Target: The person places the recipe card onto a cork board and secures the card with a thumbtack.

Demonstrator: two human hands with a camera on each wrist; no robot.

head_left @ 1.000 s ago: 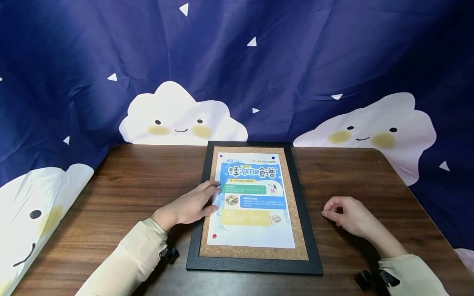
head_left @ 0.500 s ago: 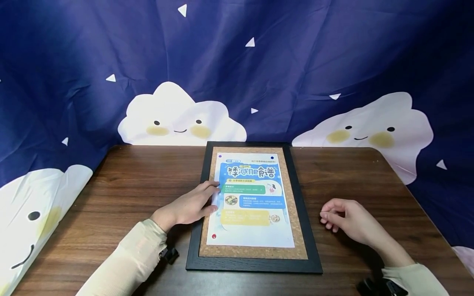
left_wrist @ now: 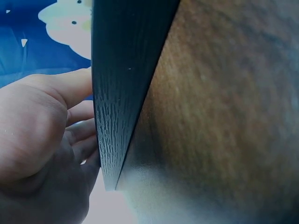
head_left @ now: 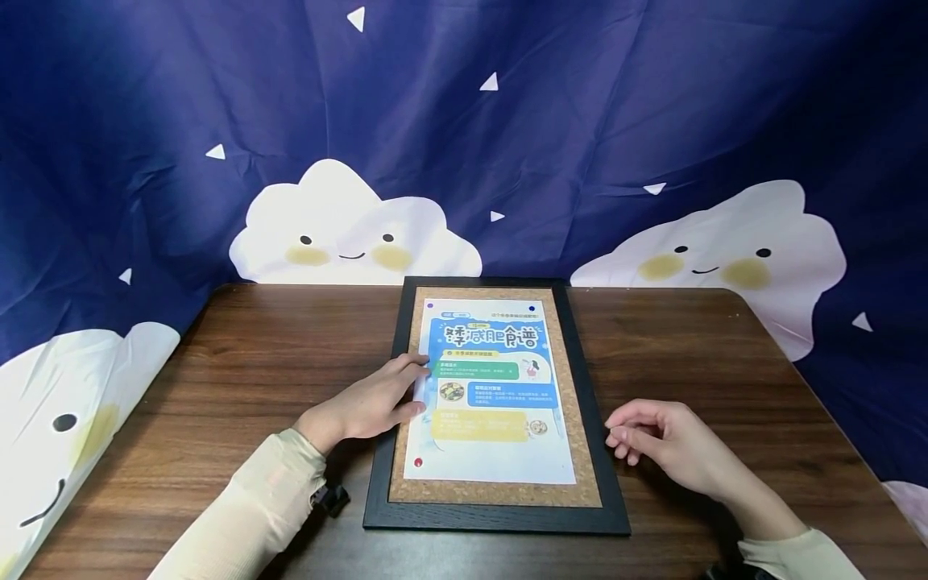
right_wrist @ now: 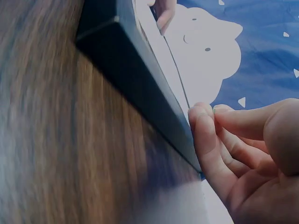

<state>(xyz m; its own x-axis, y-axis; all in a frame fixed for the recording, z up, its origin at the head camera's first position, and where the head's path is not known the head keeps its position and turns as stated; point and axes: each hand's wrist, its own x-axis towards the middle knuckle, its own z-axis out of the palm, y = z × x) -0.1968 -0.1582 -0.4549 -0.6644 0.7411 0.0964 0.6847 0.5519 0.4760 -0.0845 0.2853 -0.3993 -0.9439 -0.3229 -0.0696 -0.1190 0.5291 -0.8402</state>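
Observation:
A printed poster (head_left: 496, 459) lies on a cork board (head_left: 500, 493) with a black frame (head_left: 500, 519). Pins stand in three of its corners: a purple pin (head_left: 430, 306), a blue pin (head_left: 532, 308) and a red pin (head_left: 418, 462). My left hand (head_left: 370, 404) reaches over the left side of the frame, its extended fingers resting on the poster's edge. Just off the frame's right side is my right hand (head_left: 667, 439), thumb and fingertips pinched together. In the right wrist view, a tiny green thing (right_wrist: 214, 110) shows between those fingertips, mostly hidden.
The board lies on a dark brown wooden table (head_left: 290, 322), its far end near the table's back edge. A blue curtain (head_left: 536, 145) with smiling white clouds hangs behind. Small black wrist cameras sit at both sleeves, the left camera (head_left: 330, 499) close to the tabletop.
My right hand has moved left and slightly nearer to me, toward the frame's right side, fingers still pinched. The left hand and the board have stayed in place.

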